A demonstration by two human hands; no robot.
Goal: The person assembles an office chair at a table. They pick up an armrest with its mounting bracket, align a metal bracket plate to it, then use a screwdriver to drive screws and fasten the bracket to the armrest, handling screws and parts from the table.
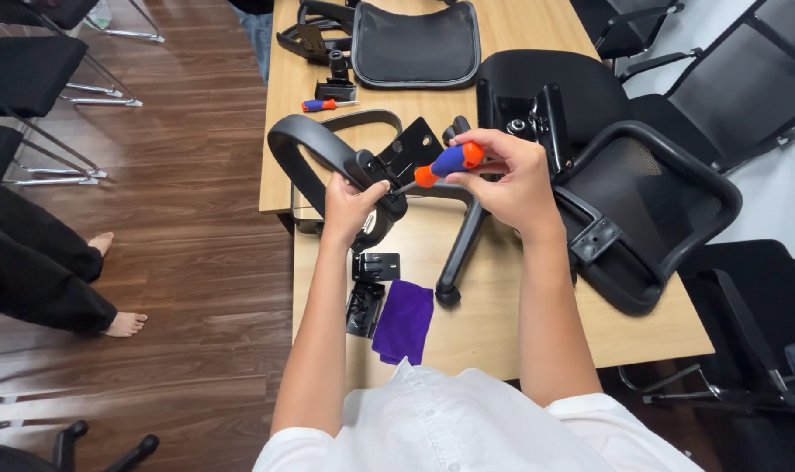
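My right hand (511, 175) grips a screwdriver (448, 163) with a blue and orange handle, its shaft pointing left and down at a black chair armrest (314, 149). My left hand (352, 205) holds the armrest by its lower end, thumb close to the screwdriver tip. The armrest's metal bracket (411, 150) sticks up between the hands. Both hands hover over a wooden table (494, 323).
A black mesh chair back (651, 205) lies at right, with a seat cushion (415, 44) at the far end. A second screwdriver (321, 105), a purple cloth (404, 320) and black brackets (369, 284) lie on the table. Another person's bare feet (122, 325) rest at left.
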